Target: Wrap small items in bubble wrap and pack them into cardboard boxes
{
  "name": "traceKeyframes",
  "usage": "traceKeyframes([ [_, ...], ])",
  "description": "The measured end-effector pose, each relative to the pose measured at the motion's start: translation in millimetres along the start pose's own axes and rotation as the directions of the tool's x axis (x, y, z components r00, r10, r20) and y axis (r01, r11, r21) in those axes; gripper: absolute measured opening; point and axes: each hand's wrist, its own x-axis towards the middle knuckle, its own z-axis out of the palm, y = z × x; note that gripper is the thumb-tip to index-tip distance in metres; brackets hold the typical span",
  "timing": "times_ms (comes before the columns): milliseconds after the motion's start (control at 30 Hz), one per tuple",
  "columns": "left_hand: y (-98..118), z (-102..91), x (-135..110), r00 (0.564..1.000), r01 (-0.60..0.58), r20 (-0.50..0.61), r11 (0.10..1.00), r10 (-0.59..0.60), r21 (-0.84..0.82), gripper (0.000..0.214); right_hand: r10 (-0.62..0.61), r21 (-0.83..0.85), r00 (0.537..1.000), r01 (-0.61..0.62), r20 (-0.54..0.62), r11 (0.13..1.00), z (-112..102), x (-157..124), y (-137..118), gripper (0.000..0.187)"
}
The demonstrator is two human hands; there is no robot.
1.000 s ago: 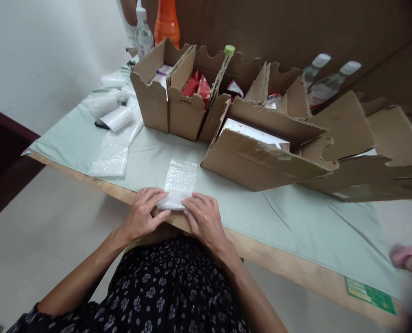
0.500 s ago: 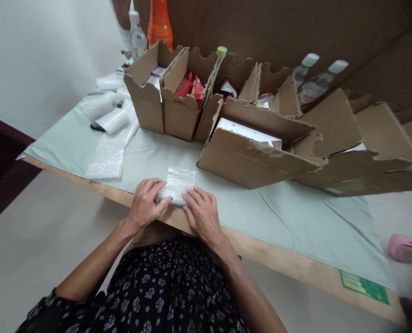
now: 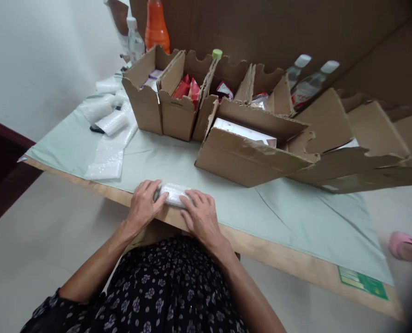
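Note:
A small roll of bubble wrap (image 3: 174,194) lies at the near edge of the table, on the pale green cloth (image 3: 289,217). My left hand (image 3: 144,206) grips its left end, fingers curled over it. My right hand (image 3: 200,217) presses on its right end with fingers bent. Whatever is wrapped inside is hidden. Both hands touch the roll from either side, just ahead of my dark flowered dress.
Open cardboard boxes (image 3: 178,99) with red packets stand at the back; a larger box (image 3: 250,152) holds a white item. Flat and rolled bubble wrap pieces (image 3: 107,157) lie at the left. Bottles (image 3: 155,25) stand behind. A pink shoe (image 3: 407,245) shows at right.
The flat bubble wrap sheet has been rolled up toward me into a tight small bundle. Both hands stayed at its ends.

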Motion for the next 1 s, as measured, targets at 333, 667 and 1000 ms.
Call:
traceKeyframes([
  [333,29.5,-20.6,-36.7,0.771,0.637,0.501,0.463,-0.394,-0.616,0.106,0.14,0.319,0.977,-0.083,-0.158,0.944,7.0,-15.7,2.0,0.031],
  [667,43.2,0.7,-34.6,0.876,0.48,0.431,0.452,-0.214,-0.752,0.082,0.454,0.79,0.891,-0.279,0.0,0.546,-25.8,-66.6,4.1,0.06],
  [1000,75.5,38.1,-30.8,0.89,0.443,0.418,0.56,-0.181,-0.7,0.059,0.594,0.91,0.798,-0.314,0.098,0.272,-33.9,-66.7,10.4,0.078],
])
